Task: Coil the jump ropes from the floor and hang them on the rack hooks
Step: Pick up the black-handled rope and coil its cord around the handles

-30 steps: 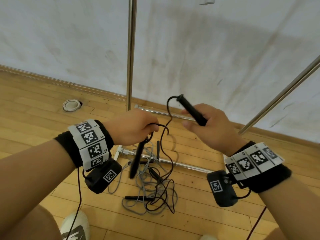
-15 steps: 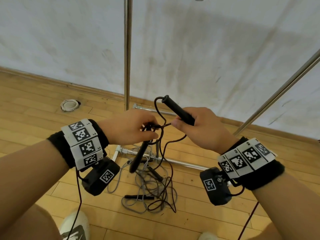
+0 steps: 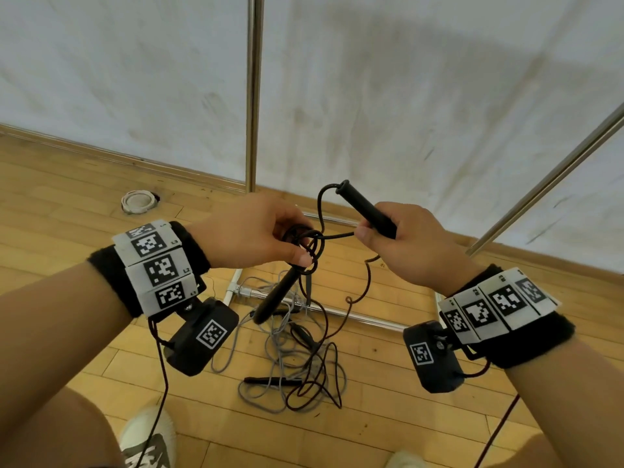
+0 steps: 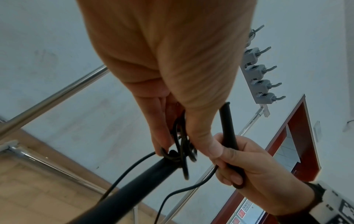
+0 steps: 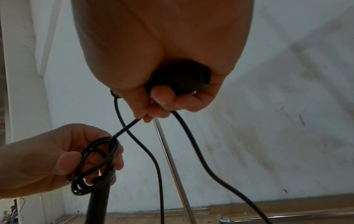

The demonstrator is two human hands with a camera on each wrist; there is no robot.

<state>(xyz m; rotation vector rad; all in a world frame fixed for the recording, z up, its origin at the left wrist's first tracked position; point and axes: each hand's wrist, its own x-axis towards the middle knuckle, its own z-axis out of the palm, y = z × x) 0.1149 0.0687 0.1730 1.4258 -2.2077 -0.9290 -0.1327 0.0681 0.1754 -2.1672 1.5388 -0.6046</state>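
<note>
Pinching a small bundle of black loops between thumb and fingers, the left hand holds the coiled part of the black jump rope at chest height, with one black handle hanging down and tilted just below the thumb. Just beside it, the right hand has its fingers curled round the second handle, which slants up and to the left, and its fingertips also pinch a strand of cord that runs straight across to the loops. More of the black cord drops from both hands to the wooden floor, where it ends in a tangled pile with a grey rope near the rack's base bar. Beyond stand the rack's upright pole and the white wall; the left wrist view shows a row of grey hooks overhead.
</note>
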